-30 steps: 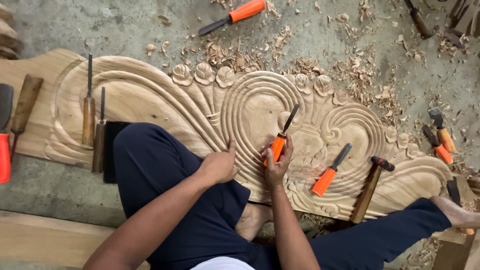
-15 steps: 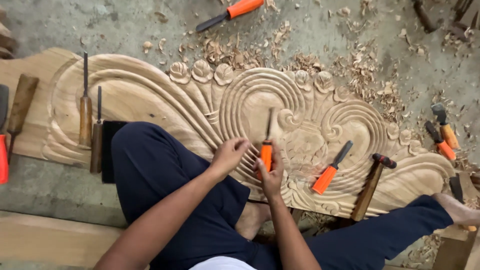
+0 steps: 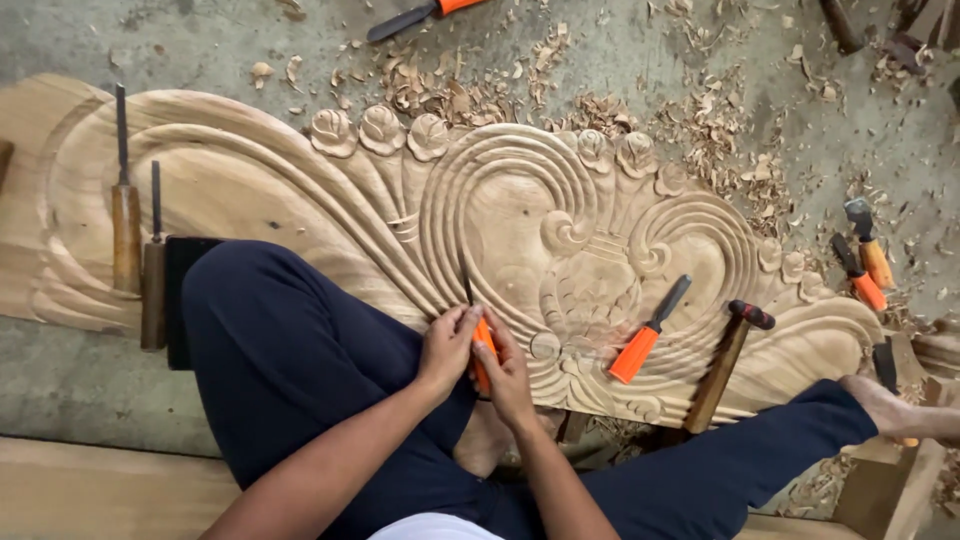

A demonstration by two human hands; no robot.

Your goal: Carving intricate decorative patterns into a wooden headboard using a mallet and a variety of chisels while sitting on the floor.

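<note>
fingers both hands pinching orange-handled chisel (image 3: 482, 350) | L hand (image 3: 447, 347) R hand (image 3: 512, 380) | on carved panel (image 3: 520, 215)

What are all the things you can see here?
Carved panel: one, pale wood, across the floor.
Held chisel: one, orange handle, between both hands.
Loose chisels: one orange on the panel, two at right, one top.
Wooden-handled chisels: two, brown, left end of panel.
Mallet: one, wooden, right of orange chisel.
Shavings: many, tan, behind panel.
Left hand, right hand: on the chisel.
</note>
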